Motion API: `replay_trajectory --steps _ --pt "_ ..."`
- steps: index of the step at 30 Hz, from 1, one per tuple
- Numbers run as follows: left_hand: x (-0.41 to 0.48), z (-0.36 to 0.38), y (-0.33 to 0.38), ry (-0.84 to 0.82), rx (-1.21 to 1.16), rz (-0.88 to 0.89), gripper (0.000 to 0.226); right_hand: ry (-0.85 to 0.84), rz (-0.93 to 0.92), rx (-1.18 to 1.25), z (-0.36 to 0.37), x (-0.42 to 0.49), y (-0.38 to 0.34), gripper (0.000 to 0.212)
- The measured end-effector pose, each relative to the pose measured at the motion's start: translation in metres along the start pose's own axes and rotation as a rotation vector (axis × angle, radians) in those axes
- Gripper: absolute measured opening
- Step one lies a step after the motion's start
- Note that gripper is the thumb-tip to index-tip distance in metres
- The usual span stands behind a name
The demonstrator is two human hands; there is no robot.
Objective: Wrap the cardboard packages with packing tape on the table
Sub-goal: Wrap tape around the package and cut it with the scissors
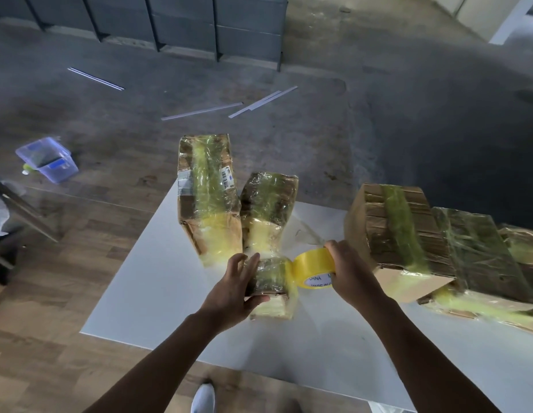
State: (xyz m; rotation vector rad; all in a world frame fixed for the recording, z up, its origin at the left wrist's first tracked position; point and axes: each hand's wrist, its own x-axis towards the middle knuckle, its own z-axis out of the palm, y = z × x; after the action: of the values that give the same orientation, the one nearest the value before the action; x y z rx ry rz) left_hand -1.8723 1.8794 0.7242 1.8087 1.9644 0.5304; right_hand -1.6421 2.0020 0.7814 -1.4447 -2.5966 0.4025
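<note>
On the table (158, 293), the left hand (232, 289) clasps the small package (274, 289), fingers spread, while the right hand (348, 269) grips the tape roll (316, 269) against it; light and tape-slick, it seems best held by its ends.

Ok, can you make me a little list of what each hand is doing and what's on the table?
left hand: holds the small package
right hand: grips the yellow tape roll, close against that package
small package: already has tape on it
also on white table: tall package, squashed package, big package, all taped
floor: clear plastic tub, white strips
</note>
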Motion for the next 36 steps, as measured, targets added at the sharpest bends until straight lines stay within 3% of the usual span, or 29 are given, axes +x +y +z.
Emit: replay_trajectory --steps 5,9,14,17,23,26,30,33,36 --pt "0.020 -0.017 0.024 0.018 0.441 0.180 0.071 -0.018 0.023 0.001 0.004 -0.001 0.001 0.047" --pt "0.033 -0.015 0.058 -0.194 0.593 0.017 0.076 -0.070 0.045 -0.009 0.002 -0.004 0.007 0.050" --pt "0.038 -0.005 0.077 -0.254 0.744 -0.030 0.094 -0.073 0.042 -0.032 0.004 -0.009 0.008 0.050" --pt "0.032 0.006 0.081 -0.209 0.663 0.075 0.099 -0.054 0.007 -0.069 0.011 -0.011 0.001 0.045" --pt "0.025 0.017 0.073 -0.127 0.563 0.067 0.085 -0.002 -0.015 -0.063 0.016 -0.012 -0.004 0.041" --pt "0.027 0.011 0.060 -0.090 0.341 0.163 0.082 0.017 -0.007 -0.037 0.009 -0.013 -0.003 0.046" --pt "0.024 0.008 0.039 0.111 -0.026 0.239 0.076 0.189 0.001 0.059 -0.019 -0.013 -0.006 0.066" --pt "0.021 0.016 0.035 0.066 -0.206 0.165 0.071 0.238 -0.005 0.078 -0.029 -0.007 -0.013 0.068" --pt "0.015 0.019 0.022 0.049 -0.205 0.154 0.072 0.211 -0.095 0.174 -0.013 -0.005 -0.009 0.059"
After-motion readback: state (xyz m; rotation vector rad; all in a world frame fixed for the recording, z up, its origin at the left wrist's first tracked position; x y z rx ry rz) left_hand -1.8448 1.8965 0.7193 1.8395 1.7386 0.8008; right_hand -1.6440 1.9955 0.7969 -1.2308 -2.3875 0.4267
